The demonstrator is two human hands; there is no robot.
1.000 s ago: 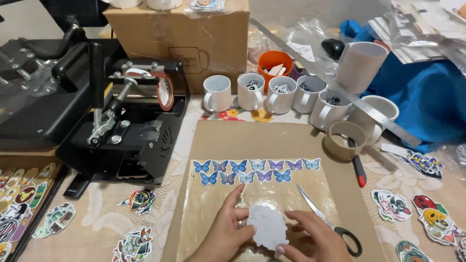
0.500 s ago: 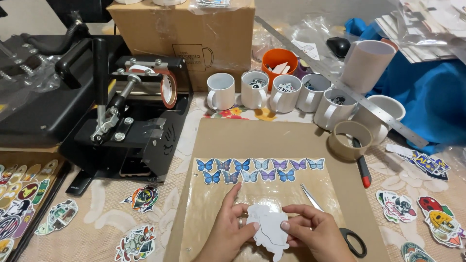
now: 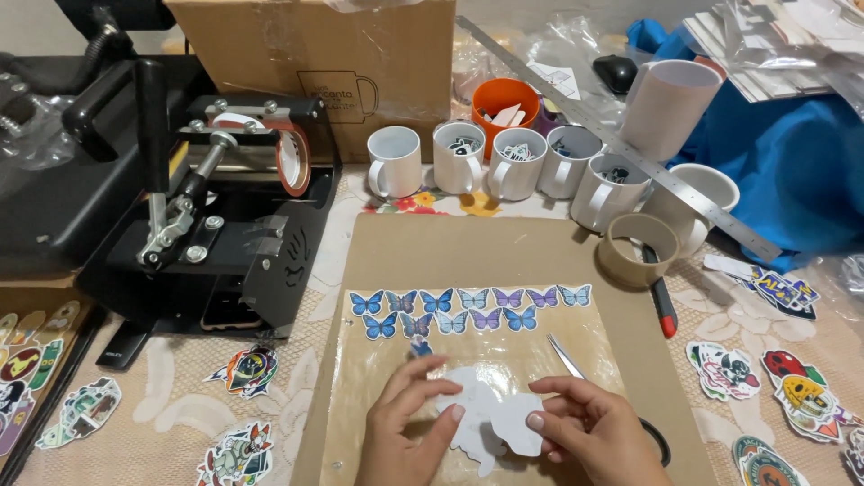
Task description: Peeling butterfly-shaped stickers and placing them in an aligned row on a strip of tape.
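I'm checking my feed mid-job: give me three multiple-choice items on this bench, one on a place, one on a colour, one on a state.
1. Where do the butterfly stickers lie?
A. on the brown board
B. inside a mug
C. on the blue cloth

2. What colour is the cup behind the white mugs?
A. green
B. orange
C. black

3. How is the white cutout held?
A. lying untouched
B. left hand only
C. left hand and right hand together

Answers: 1 A, two rows sit on the board; 2 B, its rim is orange; 3 C, fingers of both hands touch it.

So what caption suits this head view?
Both hands, left and right, hold a white cut-out below rows of butterfly stickers.
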